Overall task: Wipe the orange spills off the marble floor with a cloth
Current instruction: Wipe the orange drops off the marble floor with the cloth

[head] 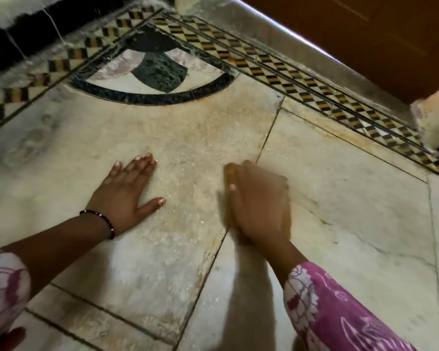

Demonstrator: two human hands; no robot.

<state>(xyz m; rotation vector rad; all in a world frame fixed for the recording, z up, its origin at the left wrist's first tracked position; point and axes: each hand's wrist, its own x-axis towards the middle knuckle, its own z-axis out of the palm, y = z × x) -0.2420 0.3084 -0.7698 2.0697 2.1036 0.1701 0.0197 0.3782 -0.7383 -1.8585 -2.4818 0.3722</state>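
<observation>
- Marble floor (340, 198): pale stone slabs under both hands, dull sheen, veined, thin dark joints between slabs.
- Orange spills (188, 138): grainy, matt orange-tan film on the slab ahead of and between the hands.
- Inlay border (276, 72): beyond the hands, small polished stone pieces, black, amber, cream.
- Door (378, 39): far right, brown wood, smooth.
- Sleeve (340, 307): printed pink cloth, matt.
- Bracelet (100, 219): dark glossy beads, left wrist.

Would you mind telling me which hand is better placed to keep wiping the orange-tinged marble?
The right hand: it already presses the cloth on the floor beside the orange-tinged patch, while the left hand lies flat, empty, bracing.
</observation>
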